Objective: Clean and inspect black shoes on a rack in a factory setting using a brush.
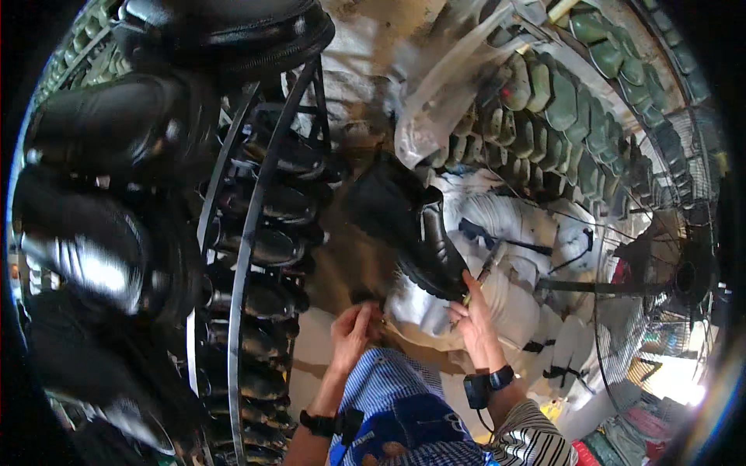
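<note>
From the head view, your right hand [475, 322] pinches a thin tool [483, 273] against the ridged sole of a glossy black boot [408, 225], propped upside down above pale sacks [513, 233]. Your left hand [353, 332] is curled at the boot's heel; what it grips, you can't tell. Shiny boots [264, 241] fill the metal rack [242, 256] beside you

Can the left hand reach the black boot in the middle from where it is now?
Probably yes. The left hand is just below the black boot, with nothing visible between them; the right hand already touches its sole.
</note>
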`<action>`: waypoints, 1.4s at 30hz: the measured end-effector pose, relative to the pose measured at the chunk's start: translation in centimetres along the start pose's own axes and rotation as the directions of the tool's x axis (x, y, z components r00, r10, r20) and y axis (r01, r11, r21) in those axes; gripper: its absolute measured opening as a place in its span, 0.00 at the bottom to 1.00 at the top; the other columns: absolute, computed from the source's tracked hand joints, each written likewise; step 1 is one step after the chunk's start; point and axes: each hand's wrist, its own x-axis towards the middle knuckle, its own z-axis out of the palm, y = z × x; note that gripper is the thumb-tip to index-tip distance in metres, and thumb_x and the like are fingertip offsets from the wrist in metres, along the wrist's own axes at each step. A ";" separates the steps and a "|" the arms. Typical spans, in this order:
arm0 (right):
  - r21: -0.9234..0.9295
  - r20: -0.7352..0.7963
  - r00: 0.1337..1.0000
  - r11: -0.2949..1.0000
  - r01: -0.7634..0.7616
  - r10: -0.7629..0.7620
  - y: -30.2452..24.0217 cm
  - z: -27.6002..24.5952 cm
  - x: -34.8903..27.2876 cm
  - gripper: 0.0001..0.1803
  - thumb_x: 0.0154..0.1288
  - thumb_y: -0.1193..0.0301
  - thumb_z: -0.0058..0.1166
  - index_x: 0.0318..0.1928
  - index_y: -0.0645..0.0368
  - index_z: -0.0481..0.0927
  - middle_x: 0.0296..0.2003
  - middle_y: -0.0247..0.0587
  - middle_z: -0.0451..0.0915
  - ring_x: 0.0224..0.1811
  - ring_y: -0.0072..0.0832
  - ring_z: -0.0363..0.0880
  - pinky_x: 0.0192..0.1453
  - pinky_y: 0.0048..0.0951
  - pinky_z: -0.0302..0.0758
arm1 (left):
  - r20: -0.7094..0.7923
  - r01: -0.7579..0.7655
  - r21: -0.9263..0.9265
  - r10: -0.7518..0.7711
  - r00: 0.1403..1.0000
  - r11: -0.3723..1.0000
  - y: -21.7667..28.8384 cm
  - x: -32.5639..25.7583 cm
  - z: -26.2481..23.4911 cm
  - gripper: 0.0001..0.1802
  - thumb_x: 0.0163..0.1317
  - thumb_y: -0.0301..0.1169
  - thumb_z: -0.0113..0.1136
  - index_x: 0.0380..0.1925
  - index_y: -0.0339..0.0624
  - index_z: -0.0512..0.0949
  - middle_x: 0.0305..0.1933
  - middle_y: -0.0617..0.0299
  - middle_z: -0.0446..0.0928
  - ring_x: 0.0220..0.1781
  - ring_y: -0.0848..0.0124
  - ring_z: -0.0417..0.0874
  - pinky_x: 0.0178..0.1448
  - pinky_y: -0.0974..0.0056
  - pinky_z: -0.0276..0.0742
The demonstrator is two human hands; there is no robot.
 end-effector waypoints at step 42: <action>-0.013 0.203 0.905 0.923 0.385 -0.375 0.1 11.8 12.1 0.18 0.50 0.63 0.64 0.30 0.50 0.65 0.17 0.23 0.58 0.11 0.17 0.56 0.17 0.22 0.55 | -0.353 0.433 0.011 -0.401 0.845 0.902 -19.5 -7.5 -13.3 0.12 0.63 0.34 0.43 0.41 0.43 0.71 0.37 0.60 0.73 0.34 0.68 0.76 0.32 0.61 0.72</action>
